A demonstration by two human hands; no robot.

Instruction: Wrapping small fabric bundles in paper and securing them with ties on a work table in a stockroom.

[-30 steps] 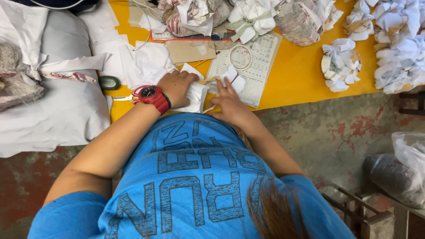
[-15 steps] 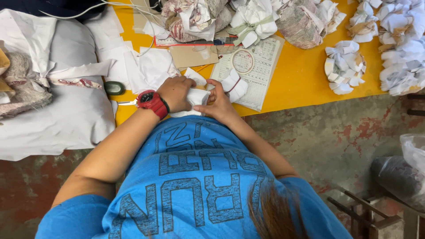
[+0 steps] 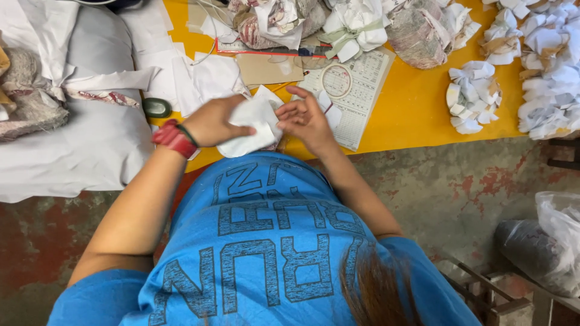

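Landmark: yellow table (image 3: 417,102), near edge at the body.

Left hand (image 3: 214,122): red wristwatch (image 3: 175,138) on the wrist; fingers curled around a white folded cloth piece (image 3: 252,125), thumb pressed across its face; raised just above the near edge of the yellow table.

Right hand (image 3: 307,118): palm turned up, fingers loosely spread and half bent, fingertips touching the right edge of the white folded cloth piece; no full grasp visible.

White folded cloth piece: held between both hands, over the near edge of the yellow table, just in front of the blue shirt (image 3: 266,241).

Printed paper sheet (image 3: 356,90): flat on the yellow table, just beyond the right hand, partly under it.

Dark green oval object (image 3: 157,107): on the left end of the yellow table, beside loose white cloth pieces (image 3: 202,81).

Bundles of white scraps (image 3: 471,96): on the right part of the yellow table, well apart from both hands.

Tied rag bundles (image 3: 272,21): along the far edge of the yellow table.

Grey-white sack (image 3: 90,145): left of the yellow table.
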